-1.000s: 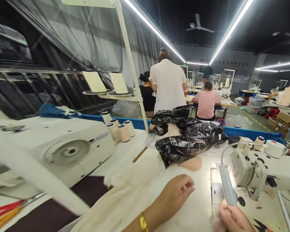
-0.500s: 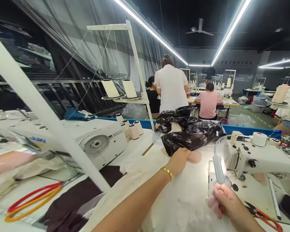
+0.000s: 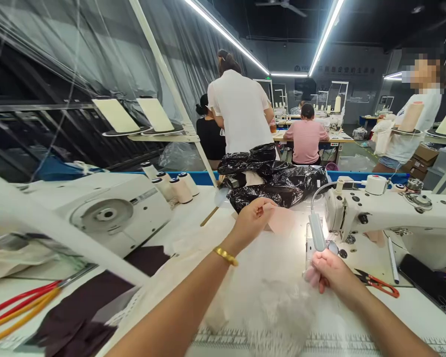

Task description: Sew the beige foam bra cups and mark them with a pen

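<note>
My left hand [image 3: 250, 220], with a gold bracelet [image 3: 226, 256] at the wrist, pinches the edge of a thin peach fabric piece [image 3: 281, 220] just in front of a black plastic bag [image 3: 267, 196]. My right hand [image 3: 329, 270] is closed beneath the grey lamp [image 3: 317, 232], beside the needle end of the white sewing machine [image 3: 379, 208]. Its fingertips are blurred, so what they hold cannot be made out. Whitish sheer fabric [image 3: 260, 282] spreads over the table between my forearms.
Orange-handled thread snips [image 3: 379, 283], a white pen [image 3: 393, 260] and a black phone [image 3: 423, 280] lie at right. At left are another sewing machine [image 3: 104, 210], dark cloth [image 3: 85, 302], thread cones [image 3: 180, 190] and a slanting white pole [image 3: 70, 228]. Several people are beyond the table.
The left hand has raised the peach piece's edge from the tabletop. My right hand stays closed by the lamp. The view has turned right, and a standing person now shows at right.
</note>
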